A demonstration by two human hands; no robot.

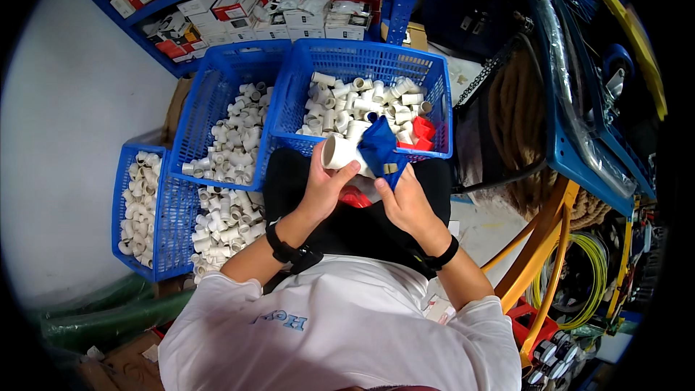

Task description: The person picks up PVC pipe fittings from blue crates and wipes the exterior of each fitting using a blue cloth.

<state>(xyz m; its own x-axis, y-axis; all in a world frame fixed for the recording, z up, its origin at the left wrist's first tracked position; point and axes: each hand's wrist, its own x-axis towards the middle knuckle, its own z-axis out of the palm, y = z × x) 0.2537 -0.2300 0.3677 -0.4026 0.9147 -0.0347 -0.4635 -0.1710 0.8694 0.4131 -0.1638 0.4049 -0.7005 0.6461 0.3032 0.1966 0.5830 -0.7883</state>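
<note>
My left hand [323, 190] grips a white plastic pipe fitting [339, 153], which looks like a tee, over the near edge of a blue crate. Its wide round mouth faces left and another branch points away from me. A blue cloth [380, 146] lies against the fitting's right side, pinched in my right hand [410, 203]. The cloth hides that end of the fitting. Just beyond both hands, the blue perforated crate [442, 103] holds many loose white pipe fittings [374, 92]. Red plastic pieces [423, 127] lie in its near right corner.
Left of it stand a second blue crate [190, 119] and a smaller one [117, 206], both with white fittings. More fittings [228, 222] lie by my left thigh. Boxes [304, 24] fill a blue shelf [399, 5] behind. Coiled rope [516, 119] and a yellow frame [537, 244] stand right.
</note>
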